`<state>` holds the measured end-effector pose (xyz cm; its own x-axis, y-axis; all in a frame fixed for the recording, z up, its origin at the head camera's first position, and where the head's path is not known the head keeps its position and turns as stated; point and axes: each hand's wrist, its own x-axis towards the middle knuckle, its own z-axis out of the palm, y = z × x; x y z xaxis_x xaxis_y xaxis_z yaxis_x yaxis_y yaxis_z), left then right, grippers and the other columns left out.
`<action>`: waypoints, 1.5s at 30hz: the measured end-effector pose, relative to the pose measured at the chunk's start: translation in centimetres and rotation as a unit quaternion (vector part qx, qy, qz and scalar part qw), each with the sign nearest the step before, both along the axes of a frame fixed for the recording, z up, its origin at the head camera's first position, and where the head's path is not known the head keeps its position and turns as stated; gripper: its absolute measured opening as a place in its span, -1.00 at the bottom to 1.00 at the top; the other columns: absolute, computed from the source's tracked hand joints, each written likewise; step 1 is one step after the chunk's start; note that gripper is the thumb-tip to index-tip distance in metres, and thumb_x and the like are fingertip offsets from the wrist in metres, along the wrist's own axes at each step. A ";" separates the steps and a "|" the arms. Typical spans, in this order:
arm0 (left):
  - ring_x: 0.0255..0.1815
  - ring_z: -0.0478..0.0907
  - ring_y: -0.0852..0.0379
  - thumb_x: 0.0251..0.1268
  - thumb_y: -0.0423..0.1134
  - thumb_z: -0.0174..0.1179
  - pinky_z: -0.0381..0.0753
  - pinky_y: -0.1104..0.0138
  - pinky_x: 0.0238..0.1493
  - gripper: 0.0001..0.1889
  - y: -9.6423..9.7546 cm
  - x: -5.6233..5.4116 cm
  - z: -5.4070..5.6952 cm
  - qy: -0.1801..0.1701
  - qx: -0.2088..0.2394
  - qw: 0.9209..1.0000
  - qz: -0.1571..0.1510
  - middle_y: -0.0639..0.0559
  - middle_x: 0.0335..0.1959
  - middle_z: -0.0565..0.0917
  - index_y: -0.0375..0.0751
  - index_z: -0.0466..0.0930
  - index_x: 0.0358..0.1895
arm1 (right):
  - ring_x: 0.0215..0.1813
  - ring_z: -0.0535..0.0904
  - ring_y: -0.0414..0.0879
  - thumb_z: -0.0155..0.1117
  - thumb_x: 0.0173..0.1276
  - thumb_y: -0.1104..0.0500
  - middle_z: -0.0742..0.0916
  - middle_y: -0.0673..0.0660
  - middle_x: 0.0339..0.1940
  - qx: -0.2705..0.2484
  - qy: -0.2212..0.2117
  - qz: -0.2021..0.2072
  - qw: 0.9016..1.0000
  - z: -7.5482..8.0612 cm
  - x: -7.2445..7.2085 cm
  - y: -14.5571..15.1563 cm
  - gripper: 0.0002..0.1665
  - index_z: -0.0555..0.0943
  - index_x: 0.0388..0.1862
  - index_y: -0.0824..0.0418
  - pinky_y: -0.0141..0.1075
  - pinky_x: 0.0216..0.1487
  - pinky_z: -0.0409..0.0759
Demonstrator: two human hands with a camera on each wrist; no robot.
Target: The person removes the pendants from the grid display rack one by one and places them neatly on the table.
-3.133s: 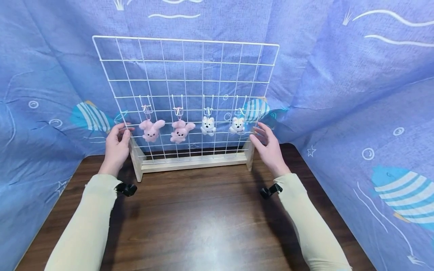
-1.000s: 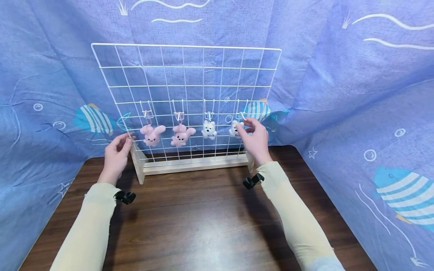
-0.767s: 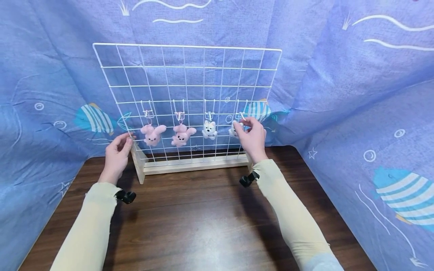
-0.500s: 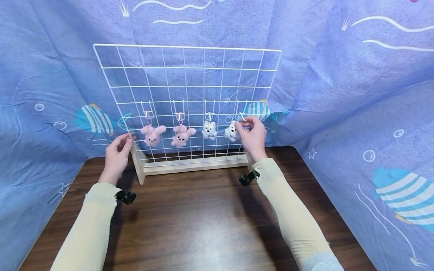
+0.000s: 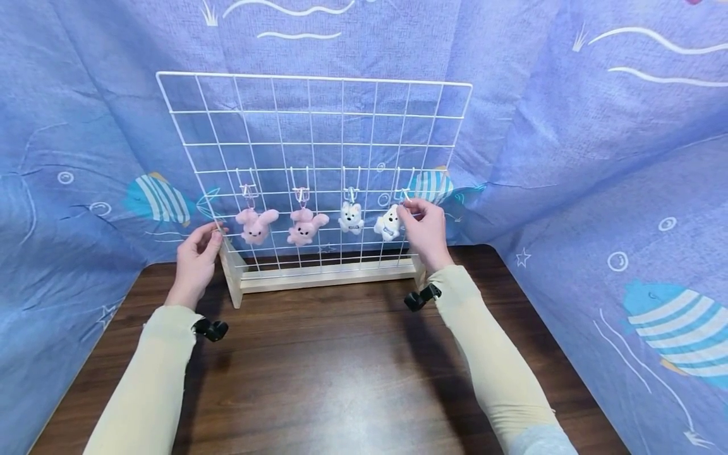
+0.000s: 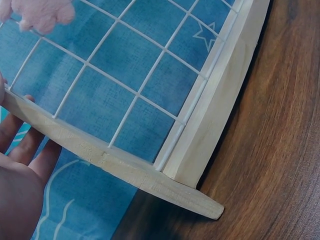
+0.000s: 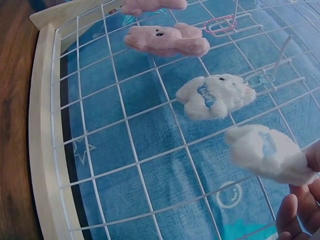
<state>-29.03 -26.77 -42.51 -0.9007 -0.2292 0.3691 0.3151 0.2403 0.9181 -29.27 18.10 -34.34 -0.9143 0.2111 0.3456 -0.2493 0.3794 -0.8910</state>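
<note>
A white wire grid rack [image 5: 313,78] stands on a wooden base [image 5: 330,273]. My left hand [image 5: 193,259] grips its left wooden side post [image 6: 100,147], with several fingers behind the post in the left wrist view. At the right end of the row, my right hand [image 5: 428,230] pinches a white plush dog keychain [image 5: 388,226] by the top of its head. That plush tilts, its body swung out to the left, below its hook [image 5: 406,194]. A second white plush dog keychain [image 5: 351,218] hangs straight beside it, apart from my hand.
Two pink plush bunny keychains [image 5: 256,227] hang from hooks on the left half of the grid. A dark wooden table [image 5: 318,354] lies under the rack. Blue cloth [image 5: 546,126] printed with fish surrounds the table at the back and sides.
My right hand has left the right side post and moved left to the rightmost white plush dog, which it now pinches and has tilted leftward. My left hand stays on the left post.
</note>
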 end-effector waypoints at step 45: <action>0.06 0.63 0.31 0.64 -0.27 0.14 0.52 0.61 -0.03 -0.62 0.1 -0.3 -0.1 0.002 -0.003 1.000 0.018 -0.05 0.13 0.78 -0.40 0.58 0.34 | -0.39 0.45 -0.26 0.25 0.55 0.34 0.65 -0.13 -0.46 -0.043 0.098 0.110 0.988 3.7 7.3 0.7 -0.81 0.69 -0.16 0.51 -0.44 -0.32 0.42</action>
<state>-29.32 -26.67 -42.65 -0.8904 -0.2595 0.3739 0.3092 0.2578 0.9154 -21.94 18.78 -30.68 -0.8582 0.0504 0.5108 -0.4891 0.2212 -0.8437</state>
